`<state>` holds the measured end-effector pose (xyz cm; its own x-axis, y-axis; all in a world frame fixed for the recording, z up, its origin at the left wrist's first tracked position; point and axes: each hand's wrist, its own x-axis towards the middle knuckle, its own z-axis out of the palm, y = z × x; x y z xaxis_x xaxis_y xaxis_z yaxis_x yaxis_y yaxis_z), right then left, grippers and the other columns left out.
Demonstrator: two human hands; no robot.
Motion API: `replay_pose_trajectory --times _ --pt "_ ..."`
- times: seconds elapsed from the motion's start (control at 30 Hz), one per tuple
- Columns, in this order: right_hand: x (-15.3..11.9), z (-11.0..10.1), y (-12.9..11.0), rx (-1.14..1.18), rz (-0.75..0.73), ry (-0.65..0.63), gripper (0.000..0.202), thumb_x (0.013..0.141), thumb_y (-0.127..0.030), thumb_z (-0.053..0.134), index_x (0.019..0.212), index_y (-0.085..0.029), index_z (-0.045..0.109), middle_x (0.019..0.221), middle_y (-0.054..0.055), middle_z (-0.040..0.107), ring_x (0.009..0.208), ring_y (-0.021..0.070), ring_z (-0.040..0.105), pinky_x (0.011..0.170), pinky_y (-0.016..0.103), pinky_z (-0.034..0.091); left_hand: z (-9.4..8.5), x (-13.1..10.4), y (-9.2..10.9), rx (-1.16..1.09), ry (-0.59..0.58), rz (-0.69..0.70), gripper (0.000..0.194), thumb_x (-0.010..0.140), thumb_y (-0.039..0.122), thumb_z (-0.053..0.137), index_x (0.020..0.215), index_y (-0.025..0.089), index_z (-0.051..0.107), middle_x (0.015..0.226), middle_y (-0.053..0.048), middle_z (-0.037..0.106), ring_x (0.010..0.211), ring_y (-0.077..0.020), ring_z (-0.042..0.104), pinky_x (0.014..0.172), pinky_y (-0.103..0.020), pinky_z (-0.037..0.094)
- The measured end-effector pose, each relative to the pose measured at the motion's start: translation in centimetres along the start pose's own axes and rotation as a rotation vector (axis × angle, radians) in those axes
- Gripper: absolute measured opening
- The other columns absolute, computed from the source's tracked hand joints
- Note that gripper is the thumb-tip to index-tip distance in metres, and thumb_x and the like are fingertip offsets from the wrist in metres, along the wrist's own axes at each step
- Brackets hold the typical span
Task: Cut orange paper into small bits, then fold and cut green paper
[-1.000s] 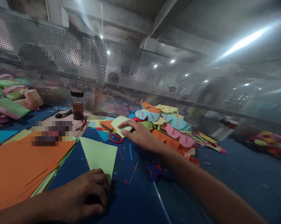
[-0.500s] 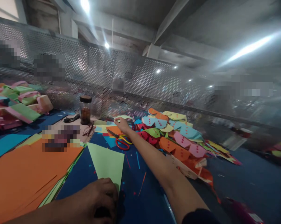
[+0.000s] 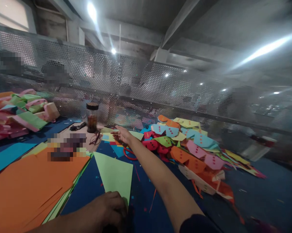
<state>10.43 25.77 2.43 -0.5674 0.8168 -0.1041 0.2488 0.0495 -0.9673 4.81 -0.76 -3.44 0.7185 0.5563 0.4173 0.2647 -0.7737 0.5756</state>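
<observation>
At the bottom centre, my left hand point(image 3: 113, 210) is closed with curled fingers over the lower end of a pale green sheet of paper point(image 3: 116, 173), which it hides. Stretched out across the table, my right hand point(image 3: 122, 136) hovers by the scissors, its fingers apart and nothing visible in them. Below it shows a red loop of the scissors point(image 3: 129, 154); the rest lies behind the hand and wrist. A pale green paper piece point(image 3: 136, 134) lies just past the right wrist.
Orange sheets point(image 3: 39, 184) are stacked on the left. Strings of folded coloured paper with red dots point(image 3: 196, 145) lie on the right. A lidded jar point(image 3: 92, 118) and glasses point(image 3: 95, 139) stand before a perforated metal screen point(image 3: 146, 87). Pink and green paper point(image 3: 27, 113) is heaped far left.
My right hand has let go of the pale green paper piece and come down and nearer, over the scissors, its fingers spreading. My left hand stays on the green sheet. The view has shifted slightly.
</observation>
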Motion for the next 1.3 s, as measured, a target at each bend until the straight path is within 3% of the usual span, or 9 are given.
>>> replay_pose_trajectory --times 0.2,0.3,0.4,0.53,0.63,0.7,0.8,0.97,1.3 --pt "-3.3 -1.3 -2.4 -0.078 -0.072 -0.099 0.034 0.098 -0.048 0.039 0.114 -0.023 0.056 0.087 0.004 0.072 0.063 0.0098 0.063 0.061 0.021 0.05 -2.3 0.9 3.4 0.014 -0.055 -0.066 0.009 0.086 0.023 0.064 0.078 0.026 0.069 0.088 -0.001 0.069 0.088 -0.0153 0.062 0.074 -0.026 0.047" --pt "-7.2 -1.6 -3.1 -0.221 -0.117 -0.17 0.027 0.094 -0.042 0.051 0.097 -0.018 0.064 0.081 0.004 0.071 0.062 0.0119 0.062 0.059 0.022 0.048 -3.3 1.4 5.4 0.048 -0.088 -0.143 0.009 0.081 0.015 0.068 0.082 0.024 0.068 0.094 0.0 0.068 0.091 -0.0158 0.062 0.078 -0.027 0.049" --pt "-12.8 -1.3 -2.7 -0.368 -0.173 -0.196 0.016 0.084 -0.033 0.065 0.086 -0.018 0.068 0.083 0.004 0.071 0.077 0.0169 0.064 0.073 0.028 0.047 -3.4 1.2 5.9 0.078 -0.093 -0.135 0.014 0.08 0.007 0.064 0.08 0.021 0.065 0.089 0.0 0.069 0.085 -0.015 0.062 0.075 -0.026 0.048" --pt "-20.9 -0.1 -1.4 -0.911 -0.445 -0.2 0.029 0.089 -0.032 0.059 0.113 -0.017 0.065 0.114 0.01 0.067 0.108 0.024 0.058 0.094 0.039 0.041 -3.0 0.3 4.8 0.122 0.142 -0.079 0.017 0.087 0.007 0.049 0.086 0.019 0.06 0.085 -0.004 0.066 0.081 -0.0161 0.06 0.071 -0.028 0.047" --pt "-25.7 1.1 -0.6 -1.015 -0.503 -0.215 0.044 0.089 -0.037 0.06 0.127 -0.015 0.056 0.126 0.012 0.06 0.119 0.0246 0.051 0.102 0.04 0.036 -3.3 -0.1 3.8 0.111 0.382 -0.126 0.013 0.091 0.011 0.05 0.087 0.019 0.059 0.086 -0.004 0.065 0.082 -0.0152 0.06 0.073 -0.027 0.047" --pt "-27.9 1.9 -0.1 -1.013 -0.541 -0.271 0.068 0.084 -0.055 0.062 0.136 -0.015 0.046 0.135 0.014 0.054 0.127 0.0254 0.044 0.11 0.04 0.028 -3.7 -0.1 3.2 0.132 0.489 -0.187 0.01 0.092 0.015 0.052 0.088 0.02 0.059 0.086 -0.003 0.065 0.082 -0.0152 0.06 0.073 -0.026 0.047" --pt "-29.6 2.8 0.7 -1.057 -0.539 -0.324 0.074 0.087 -0.064 0.049 0.141 -0.014 0.041 0.146 0.016 0.043 0.138 0.0265 0.032 0.116 0.044 0.014 -4.2 0.0 2.6 0.134 0.536 -0.311 0.011 0.093 0.022 0.053 0.084 0.02 0.06 0.084 -0.002 0.064 0.08 -0.0154 0.061 0.071 -0.026 0.047" --pt "-29.8 3.3 2.1 -1.125 -0.53 -0.284 0.075 0.089 -0.069 0.038 0.136 -0.01 0.047 0.142 0.017 0.048 0.137 0.0269 0.034 0.118 0.044 0.007 -4.3 0.1 2.2 0.124 0.566 -0.432 0.017 0.093 0.029 0.052 0.081 0.02 0.06 0.082 -0.001 0.064 0.079 -0.0159 0.06 0.072 -0.027 0.046" --pt "-30.3 3.3 3.1 -1.091 -0.652 -0.177 0.044 0.092 -0.031 0.046 0.134 -0.015 0.048 0.133 0.012 0.057 0.127 0.0226 0.046 0.117 0.043 0.016 -4.5 0.0 1.1 0.171 0.529 -0.487 0.02 0.092 0.033 0.05 0.085 0.021 0.065 0.088 -0.003 0.07 0.086 -0.0184 0.064 0.076 -0.028 0.05"
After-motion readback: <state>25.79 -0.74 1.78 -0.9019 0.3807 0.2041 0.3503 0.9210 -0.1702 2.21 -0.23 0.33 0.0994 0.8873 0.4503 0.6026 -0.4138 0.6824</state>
